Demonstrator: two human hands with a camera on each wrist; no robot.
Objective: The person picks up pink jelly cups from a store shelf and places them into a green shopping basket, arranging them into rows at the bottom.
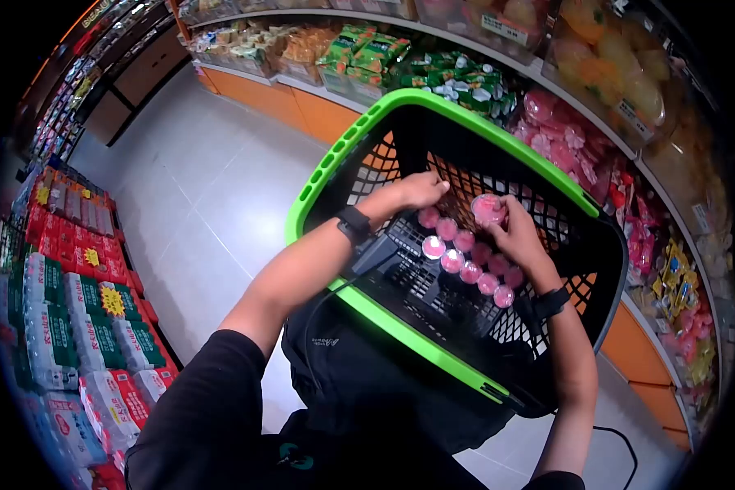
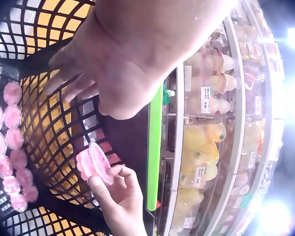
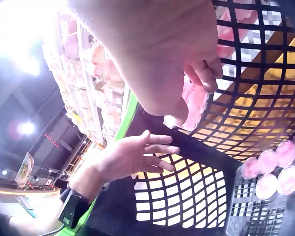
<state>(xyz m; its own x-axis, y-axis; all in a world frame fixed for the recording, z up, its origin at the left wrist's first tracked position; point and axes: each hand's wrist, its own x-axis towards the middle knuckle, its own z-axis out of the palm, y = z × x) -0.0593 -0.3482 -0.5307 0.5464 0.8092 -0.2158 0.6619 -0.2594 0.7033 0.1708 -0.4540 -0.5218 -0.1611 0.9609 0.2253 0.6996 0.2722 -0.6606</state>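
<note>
My right hand point(image 1: 521, 237) pinches a pink round cup with a clear lid point(image 1: 487, 210) between thumb and fingers, above the inside of a black basket with a green rim point(image 1: 302, 214). The left wrist view shows the cup point(image 2: 93, 164) tilted on its side, its scalloped pink body turned left. Across from it, my left hand point(image 1: 423, 189) hovers over the basket with nothing in it; its fingers point(image 3: 160, 148) stretch out loosely in the right wrist view. Below both hands, several similar pink cups point(image 1: 470, 272) sit in rows on the basket floor.
Shelves with bagged pink sweets point(image 1: 559, 135) and green packets point(image 1: 457, 82) curve behind and right of the basket. On the left stand stacked packs of bottled drinks point(image 1: 98, 322). A pale tiled floor point(image 1: 212, 175) runs between. A dark bag point(image 1: 335, 367) lies against the basket's near side.
</note>
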